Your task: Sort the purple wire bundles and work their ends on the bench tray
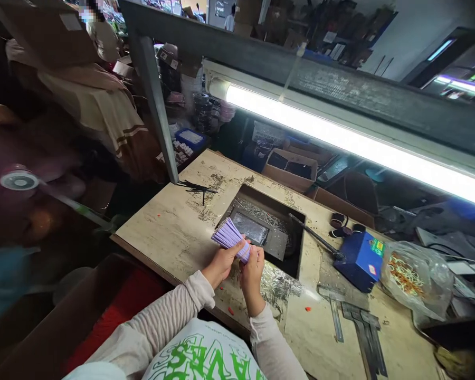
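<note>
A bundle of thin purple wires [230, 235] is held in both hands over the front edge of a recess in the bench. Its far ends fan out to the upper left and look bare and metallic. My left hand [221, 262] is closed round the bundle from the left, thumb on top. From the right, my right hand [253, 270] grips the near end with bent fingers. Just beyond the bundle, a metal pan [252, 229] with a shiny grey surface sits in the dark recess [296, 258]; its surroundings are littered with bits.
A long rod [314, 235] reaches from the recess to a blue box [360, 258]. A plastic bag [411, 274] of rubber bands and flat metal pieces [366, 332] lie right. Black strips [198, 187] lie back left. A lit tube lamp [340, 134] hangs above; a fan [19, 180] stands left.
</note>
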A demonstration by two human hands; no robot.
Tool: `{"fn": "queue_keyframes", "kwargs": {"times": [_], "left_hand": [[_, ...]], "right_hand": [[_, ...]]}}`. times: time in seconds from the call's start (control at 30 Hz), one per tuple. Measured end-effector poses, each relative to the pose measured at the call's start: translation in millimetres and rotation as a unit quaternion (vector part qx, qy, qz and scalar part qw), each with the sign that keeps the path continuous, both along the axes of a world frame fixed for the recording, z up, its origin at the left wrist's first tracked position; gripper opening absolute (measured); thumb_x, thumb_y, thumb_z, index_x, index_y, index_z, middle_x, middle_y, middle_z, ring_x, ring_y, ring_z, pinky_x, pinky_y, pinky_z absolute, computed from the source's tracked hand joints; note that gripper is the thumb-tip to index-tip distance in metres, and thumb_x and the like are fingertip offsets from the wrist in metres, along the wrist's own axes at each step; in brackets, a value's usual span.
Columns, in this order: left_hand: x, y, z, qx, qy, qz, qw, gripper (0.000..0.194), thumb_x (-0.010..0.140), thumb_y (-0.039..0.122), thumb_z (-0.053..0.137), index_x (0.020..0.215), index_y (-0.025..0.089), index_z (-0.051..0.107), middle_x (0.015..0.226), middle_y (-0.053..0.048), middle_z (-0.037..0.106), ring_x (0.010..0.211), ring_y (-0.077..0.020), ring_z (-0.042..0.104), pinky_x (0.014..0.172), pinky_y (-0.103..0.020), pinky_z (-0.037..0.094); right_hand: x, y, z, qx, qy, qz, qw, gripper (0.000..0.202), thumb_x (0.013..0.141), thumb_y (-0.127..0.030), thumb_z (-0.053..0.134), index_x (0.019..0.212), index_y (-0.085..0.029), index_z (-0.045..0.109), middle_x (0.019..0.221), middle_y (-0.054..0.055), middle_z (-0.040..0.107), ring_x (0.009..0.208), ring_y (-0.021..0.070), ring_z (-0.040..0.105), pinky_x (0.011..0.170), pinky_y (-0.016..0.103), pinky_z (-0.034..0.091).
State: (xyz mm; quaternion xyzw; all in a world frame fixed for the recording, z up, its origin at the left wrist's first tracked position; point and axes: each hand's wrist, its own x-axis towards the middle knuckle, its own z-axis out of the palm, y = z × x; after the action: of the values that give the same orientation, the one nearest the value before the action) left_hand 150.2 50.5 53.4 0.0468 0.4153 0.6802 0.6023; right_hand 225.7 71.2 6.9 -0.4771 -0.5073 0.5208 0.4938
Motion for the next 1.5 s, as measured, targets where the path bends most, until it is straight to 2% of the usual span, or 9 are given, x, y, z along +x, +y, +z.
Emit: {"fn": "queue_keyframes", "kwargs": {"times": [0.13, 0.23, 0.3, 0.47, 0.6, 0.77, 0.93, 1.33, 1.5], "left_hand": [[-6, -1, -13.4, 0.002, 0.042, -0.063, 0.997, 0.062, 0.057, 0.055, 0.080, 0.102, 0.013, 0.067, 0.109, -0.014, 0.068, 0.106, -0.0266, 0.061, 0.095, -0.040, 0.045], [-36, -21, -30.9, -0.043, 0.243, 0.009, 0.969, 0.069, 0.063, 0.052, 0.076, 0.120, 0.019, 0.056, 0.125, -0.014, 0.059, 0.113, -0.0260, 0.057, 0.095, -0.041, 0.046], [-64, -40, -44.8, -0.059, 0.423, 0.055, 0.902, 0.066, 0.068, 0.048, 0.074, 0.122, 0.018, 0.053, 0.126, -0.015, 0.057, 0.113, -0.0266, 0.055, 0.095, -0.044, 0.046], [-117, -74, -69.0, -0.041, 0.752, 0.061, 0.655, 0.043, 0.078, 0.037, 0.066, 0.116, 0.017, 0.056, 0.118, -0.013, 0.060, 0.115, -0.0286, 0.052, 0.101, -0.049, 0.041], [-121, -78, -73.9, -0.040, 0.818, 0.040, 0.572, 0.041, 0.081, 0.033, 0.064, 0.117, 0.016, 0.054, 0.119, -0.014, 0.058, 0.119, -0.0296, 0.049, 0.102, -0.048, 0.042], [-119, -75, -75.7, -0.040, 0.824, 0.045, 0.563, 0.040, 0.081, 0.032, 0.064, 0.117, 0.017, 0.054, 0.119, -0.013, 0.059, 0.118, -0.0286, 0.051, 0.101, -0.046, 0.044], [-121, -75, -76.7, -0.036, 0.820, 0.049, 0.569, 0.040, 0.081, 0.030, 0.065, 0.117, 0.018, 0.054, 0.118, -0.013, 0.059, 0.117, -0.0283, 0.052, 0.100, -0.046, 0.044], [-121, -74, -74.5, -0.036, 0.813, 0.045, 0.580, 0.038, 0.080, 0.028, 0.065, 0.116, 0.019, 0.054, 0.118, -0.011, 0.060, 0.117, -0.0277, 0.053, 0.100, -0.046, 0.045], [-122, -74, -73.9, -0.042, 0.799, 0.043, 0.599, 0.036, 0.080, 0.030, 0.064, 0.114, 0.021, 0.056, 0.117, -0.011, 0.061, 0.116, -0.0281, 0.054, 0.100, -0.048, 0.045]], "right_hand": [[31, 41, 4.0, 0.035, -0.055, -0.022, 0.998, 0.037, 0.085, -0.055, 0.046, 0.077, -0.019, 0.049, 0.063, -0.006, 0.047, 0.056, 0.0106, 0.041, 0.056, 0.023, 0.035], [66, 87, 15.4, 0.099, -0.179, -0.027, 0.978, 0.037, 0.084, -0.054, 0.047, 0.077, -0.018, 0.053, 0.066, -0.003, 0.052, 0.061, 0.0128, 0.046, 0.060, 0.025, 0.036], [85, 118, 22.4, 0.134, -0.283, -0.017, 0.950, 0.037, 0.084, -0.054, 0.047, 0.079, -0.018, 0.056, 0.068, -0.001, 0.056, 0.063, 0.0146, 0.049, 0.061, 0.025, 0.036], [90, 177, 17.7, 0.190, -0.496, 0.103, 0.841, 0.035, 0.088, -0.048, 0.041, 0.084, -0.019, 0.060, 0.073, 0.004, 0.064, 0.068, 0.0176, 0.056, 0.064, 0.026, 0.037], [63, 198, 1.4, 0.212, -0.619, 0.196, 0.731, 0.032, 0.093, -0.042, 0.040, 0.096, -0.018, 0.061, 0.089, 0.008, 0.068, 0.079, 0.0199, 0.061, 0.068, 0.026, 0.039], [34, 210, -9.0, 0.212, -0.699, 0.254, 0.633, 0.033, 0.096, -0.042, 0.037, 0.110, -0.019, 0.056, 0.099, 0.010, 0.067, 0.084, 0.0214, 0.064, 0.071, 0.027, 0.041], [20, 219, -14.1, 0.209, -0.727, 0.287, 0.588, 0.034, 0.098, -0.042, 0.035, 0.117, -0.020, 0.052, 0.106, 0.011, 0.065, 0.087, 0.0227, 0.066, 0.074, 0.029, 0.044], [7, 225, -17.3, 0.203, -0.736, 0.303, 0.570, 0.034, 0.097, -0.041, 0.038, 0.118, -0.019, 0.052, 0.108, 0.013, 0.065, 0.090, 0.0242, 0.066, 0.075, 0.031, 0.045], [7, 226, -0.9, 0.211, -0.730, 0.304, 0.575, 0.032, 0.097, -0.039, 0.040, 0.117, -0.019, 0.054, 0.107, 0.013, 0.065, 0.090, 0.0228, 0.066, 0.073, 0.029, 0.043]]}}
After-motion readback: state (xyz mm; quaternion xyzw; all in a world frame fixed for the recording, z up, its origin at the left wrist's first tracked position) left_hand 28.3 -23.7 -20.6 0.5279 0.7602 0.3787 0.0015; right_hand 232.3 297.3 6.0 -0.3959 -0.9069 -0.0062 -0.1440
